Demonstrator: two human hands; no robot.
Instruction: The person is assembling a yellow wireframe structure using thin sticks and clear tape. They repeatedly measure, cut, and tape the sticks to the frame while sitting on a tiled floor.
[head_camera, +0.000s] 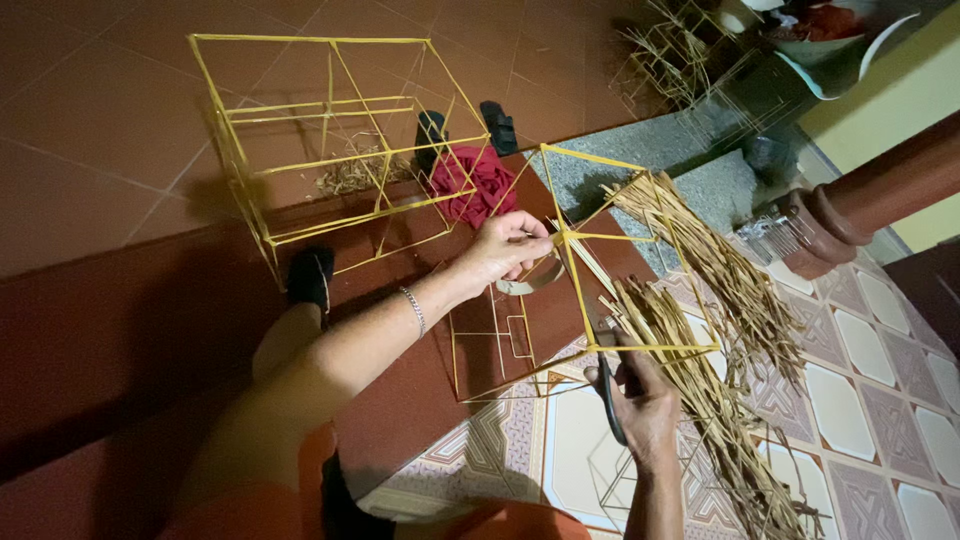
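My left hand pinches a joint of a yellow stick frame, shaped like an open box, with a tape roll hanging just under the fingers. A thin bracelet circles that wrist. My right hand grips dark scissors beside the frame's lower edge. Bundles of dry straw-coloured strips lie under and to the right of the frame.
A larger finished yellow stick frame stands on the red tiled floor at upper left, near a red cloth and black sandals. More thin stick frames lie at the top right. Patterned tiles and a brown column base are at right.
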